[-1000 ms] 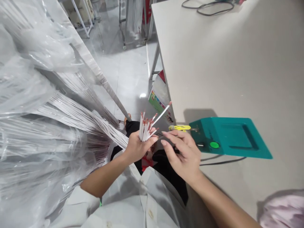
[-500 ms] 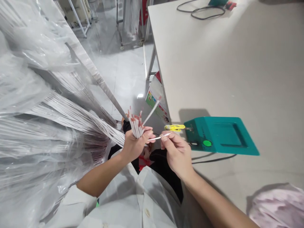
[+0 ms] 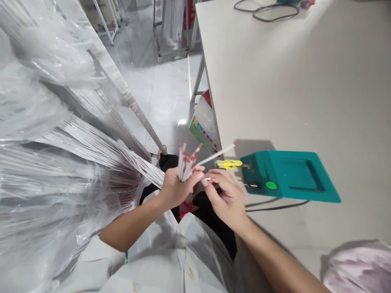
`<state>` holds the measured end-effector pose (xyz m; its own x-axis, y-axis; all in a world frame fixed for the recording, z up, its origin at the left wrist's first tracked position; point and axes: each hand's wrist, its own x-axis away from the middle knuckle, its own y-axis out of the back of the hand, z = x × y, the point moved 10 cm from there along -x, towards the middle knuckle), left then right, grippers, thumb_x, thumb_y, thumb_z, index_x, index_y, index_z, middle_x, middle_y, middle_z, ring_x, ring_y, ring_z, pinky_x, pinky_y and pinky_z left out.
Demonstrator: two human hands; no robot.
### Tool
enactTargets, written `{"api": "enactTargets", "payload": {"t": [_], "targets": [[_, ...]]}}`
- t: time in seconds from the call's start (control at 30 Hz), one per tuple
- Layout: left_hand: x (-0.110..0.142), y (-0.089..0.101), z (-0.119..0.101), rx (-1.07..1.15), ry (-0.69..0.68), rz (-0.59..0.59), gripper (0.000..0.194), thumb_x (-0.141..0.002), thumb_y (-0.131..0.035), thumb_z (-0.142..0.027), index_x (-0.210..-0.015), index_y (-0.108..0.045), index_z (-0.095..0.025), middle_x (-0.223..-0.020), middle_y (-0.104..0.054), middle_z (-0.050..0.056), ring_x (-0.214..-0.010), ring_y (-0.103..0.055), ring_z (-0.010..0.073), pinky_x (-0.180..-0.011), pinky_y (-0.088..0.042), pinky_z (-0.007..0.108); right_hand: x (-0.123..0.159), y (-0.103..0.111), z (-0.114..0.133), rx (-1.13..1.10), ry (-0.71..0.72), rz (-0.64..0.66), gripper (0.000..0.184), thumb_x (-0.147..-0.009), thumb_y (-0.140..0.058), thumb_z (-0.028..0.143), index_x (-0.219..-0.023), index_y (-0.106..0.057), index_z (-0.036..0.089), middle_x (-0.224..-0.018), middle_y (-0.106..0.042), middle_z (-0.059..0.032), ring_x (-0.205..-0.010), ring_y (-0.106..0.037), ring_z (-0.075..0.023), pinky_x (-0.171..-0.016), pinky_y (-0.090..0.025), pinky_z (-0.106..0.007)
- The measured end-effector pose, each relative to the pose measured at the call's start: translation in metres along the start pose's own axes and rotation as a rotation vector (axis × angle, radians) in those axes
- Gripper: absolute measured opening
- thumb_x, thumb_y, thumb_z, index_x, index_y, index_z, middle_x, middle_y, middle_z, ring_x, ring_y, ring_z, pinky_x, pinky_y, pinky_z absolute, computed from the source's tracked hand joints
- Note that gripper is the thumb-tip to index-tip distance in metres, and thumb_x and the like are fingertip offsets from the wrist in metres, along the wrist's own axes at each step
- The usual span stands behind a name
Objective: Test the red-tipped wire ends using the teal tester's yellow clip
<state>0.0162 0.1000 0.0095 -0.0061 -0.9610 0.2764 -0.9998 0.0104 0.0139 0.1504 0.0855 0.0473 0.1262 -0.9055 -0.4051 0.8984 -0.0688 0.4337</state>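
Note:
My left hand (image 3: 177, 188) is closed around a bundle of thin white wires (image 3: 185, 165) whose reddish-brown ends fan upward out of the fist. A longer white wire (image 3: 217, 154) sticks out to the right, toward the table edge. Thumb and fingers of my right hand (image 3: 225, 193) pinch the end of a single white wire (image 3: 207, 178), just beside the left hand. To the right of my right hand lies a teal device (image 3: 301, 175) with a green button (image 3: 271, 185). A yellow clip (image 3: 228, 164) is attached at its left side.
Long white wires (image 3: 100, 146) under clear plastic (image 3: 39, 101) cover the rack at left, bounded by a metal rail (image 3: 131, 99). The pale table (image 3: 284, 81) carries a black cable (image 3: 275, 16) at its far side and pinkish cloth (image 3: 360, 268) at lower right. A printed box (image 3: 203, 126) stands below the edge.
My right hand, fingers apart a second ago, has closed on a single wire and drawn nearer my left hand. The long protruding wire has swung lower to the right.

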Motion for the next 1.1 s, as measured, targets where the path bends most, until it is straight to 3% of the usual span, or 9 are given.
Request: {"api": "enactTargets", "payload": {"t": [0.1,0.2,0.43,0.5,0.6,0.8,0.87,0.97,1.1], "targets": [[0.003,-0.008,0.003,-0.118,-0.061,0.064,0.026,-0.075,-0.062,-0.036,-0.084,-0.071,-0.014,-0.064,-0.065,0.002,-0.059,-0.056,0.0125,-0.056,-0.043,0.022,0.000,0.002,0.006,-0.003,0.048,-0.009,0.011,-0.081,-0.057,0.016,-0.088,-0.063,0.023,-0.088,-0.062,-0.0063,-0.079,-0.061,-0.0167,-0.068,-0.051,-0.032],[0.002,-0.007,0.005,-0.182,-0.111,0.058,0.025,-0.076,-0.060,-0.037,-0.076,-0.069,-0.014,-0.071,-0.067,0.004,-0.070,-0.060,0.0164,-0.064,-0.045,0.024,0.001,0.004,-0.003,-0.044,-0.012,-0.012,0.012,-0.080,-0.059,0.018,-0.089,-0.065,0.023,-0.090,-0.063,-0.0070,-0.082,-0.061,-0.0179,-0.071,-0.053,-0.034],[-0.002,-0.009,0.006,-0.264,-0.092,0.178,0.024,-0.077,-0.058,-0.036,-0.066,-0.064,-0.015,-0.061,-0.063,0.003,-0.060,-0.057,0.0149,-0.060,-0.044,0.024,-0.004,0.002,-0.021,-0.137,-0.132,0.066,0.007,-0.078,-0.063,0.023,-0.082,-0.068,0.023,-0.082,-0.066,-0.0045,-0.075,-0.063,-0.0177,-0.068,-0.054,-0.034],[-0.001,-0.013,0.006,-0.250,-0.075,0.256,0.022,-0.077,-0.057,-0.033,-0.065,-0.063,-0.016,-0.060,-0.061,0.001,-0.058,-0.055,0.0131,-0.057,-0.042,0.022,-0.009,0.000,-0.013,-0.090,-0.065,0.147,0.007,-0.077,-0.062,0.021,-0.081,-0.068,0.024,-0.078,-0.068,-0.0033,-0.075,-0.064,-0.0183,-0.068,-0.054,-0.034],[0.000,-0.019,0.011,-0.223,0.016,0.373,0.017,-0.073,-0.059,-0.028,-0.061,-0.060,-0.015,-0.057,-0.058,0.000,-0.055,-0.051,0.0108,-0.053,-0.039,0.020,-0.013,-0.002,0.013,0.056,0.176,0.266,0.013,-0.078,-0.061,0.017,-0.085,-0.068,0.025,-0.080,-0.070,-0.0024,-0.078,-0.066,-0.0182,-0.071,-0.054,-0.033],[0.002,-0.019,0.029,-0.128,0.258,0.395,0.023,-0.070,-0.059,-0.028,-0.052,-0.053,-0.014,-0.049,-0.050,-0.002,-0.040,-0.038,0.0052,-0.039,-0.029,0.018,0.010,-0.004,0.056,0.650,0.737,0.215,0.023,-0.076,-0.064,0.013,-0.095,-0.068,0.024,-0.087,-0.072,-0.0015,-0.064,-0.062,-0.0148,-0.060,-0.049,-0.030],[0.002,-0.018,0.033,-0.087,0.289,0.363,0.024,-0.070,-0.059,-0.029,-0.052,-0.053,-0.014,-0.048,-0.049,-0.002,-0.037,-0.036,0.0044,-0.037,-0.028,0.018,0.014,-0.008,0.056,0.684,0.775,0.240,0.027,-0.078,-0.062,0.012,-0.100,-0.066,0.026,-0.089,-0.072,-0.0001,-0.063,-0.060,-0.0139,-0.057,-0.046,-0.030],[0.001,-0.016,0.042,-0.055,0.332,0.295,0.020,-0.068,-0.060,-0.026,-0.053,-0.052,-0.015,-0.046,-0.049,-0.002,-0.035,-0.036,0.0042,-0.035,-0.026,0.018,0.009,-0.014,0.043,0.618,0.656,0.340,0.030,-0.082,-0.056,0.010,-0.104,-0.065,0.029,-0.092,-0.072,0.0002,-0.064,-0.060,-0.0134,-0.053,-0.043,-0.030],[-0.001,-0.015,0.041,-0.003,0.321,0.231,0.022,-0.070,-0.059,-0.025,-0.052,-0.050,-0.015,-0.042,-0.044,-0.004,-0.034,-0.035,0.0043,-0.035,-0.024,0.018,0.005,-0.016,0.039,0.584,0.637,0.333,0.022,-0.081,-0.058,0.010,-0.091,-0.069,0.027,-0.085,-0.073,-0.0001,-0.056,-0.058,-0.0120,-0.048,-0.041,-0.030]]}}
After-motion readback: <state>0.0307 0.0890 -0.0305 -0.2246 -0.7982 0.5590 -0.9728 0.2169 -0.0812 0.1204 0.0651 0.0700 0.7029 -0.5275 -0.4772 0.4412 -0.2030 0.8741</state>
